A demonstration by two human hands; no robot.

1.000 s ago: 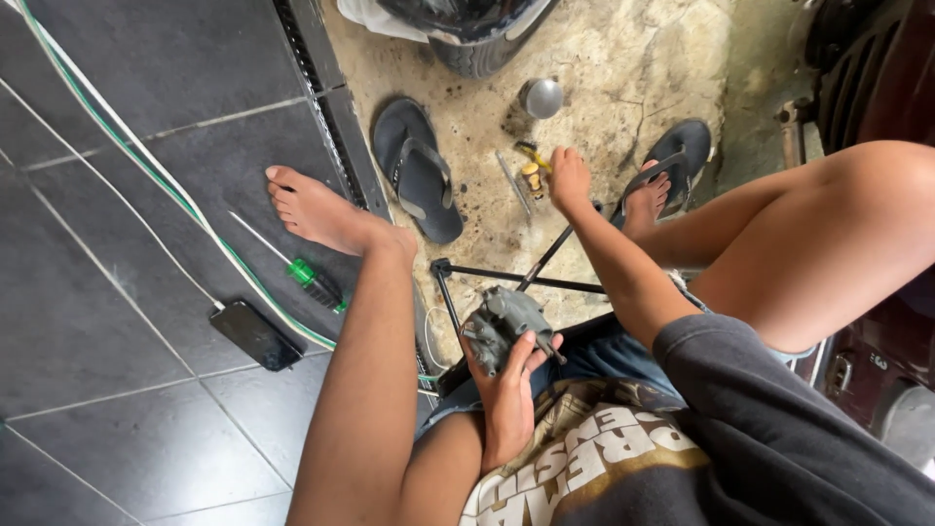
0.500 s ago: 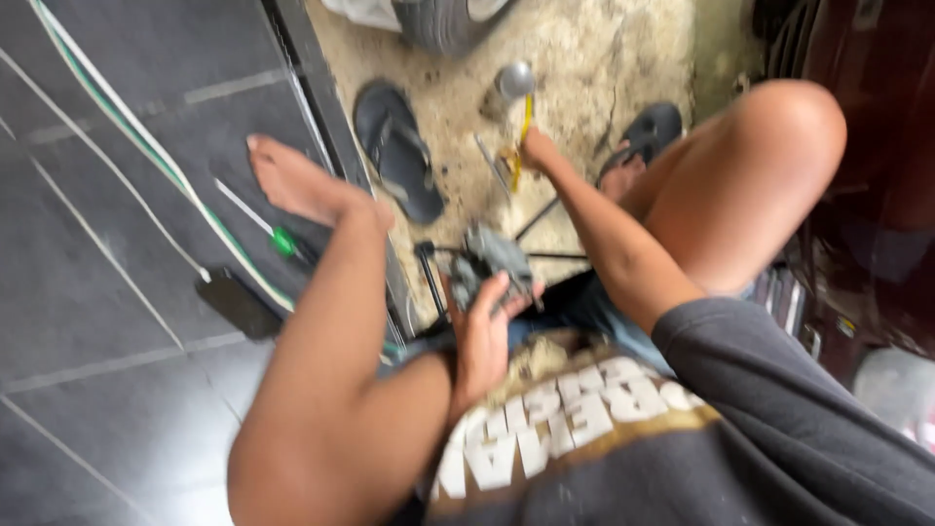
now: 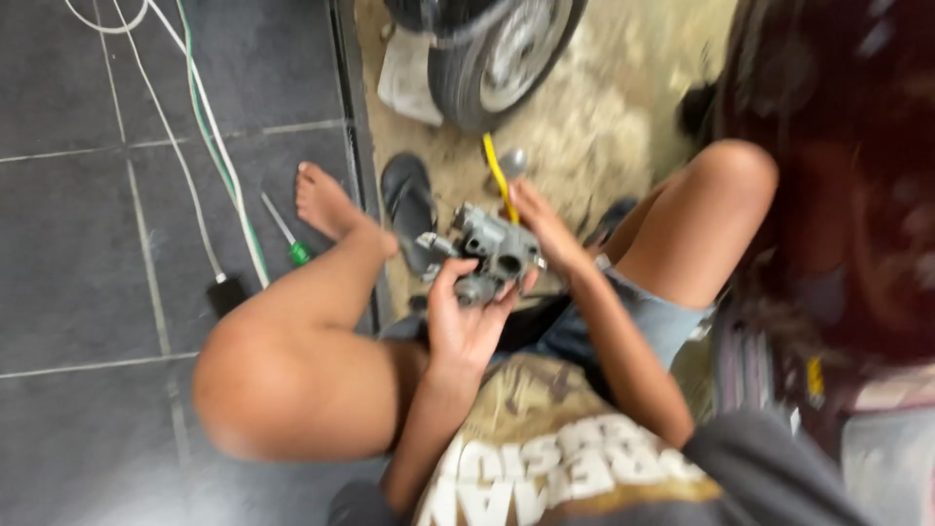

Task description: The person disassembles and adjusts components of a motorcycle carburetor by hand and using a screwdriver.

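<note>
Both hands have come up and together since a moment ago — the right hand [image 3: 542, 226] has left the ground and now meets the left hand [image 3: 466, 321] between the bare knees. Left fingers curl from below around a grey metal engine part [image 3: 492, 251], holding it. Right fingers pinch a yellow-handled tool [image 3: 500, 177] against the part's top. Beyond lie a black sandal [image 3: 407, 200], a wheel [image 3: 497, 54] and — on dark tiles — a green-handled screwdriver [image 3: 288, 241].

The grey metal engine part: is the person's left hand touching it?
Touching. The head view shows the left hand cupping the grey metal part from below, its fingers curled against its side.
</note>
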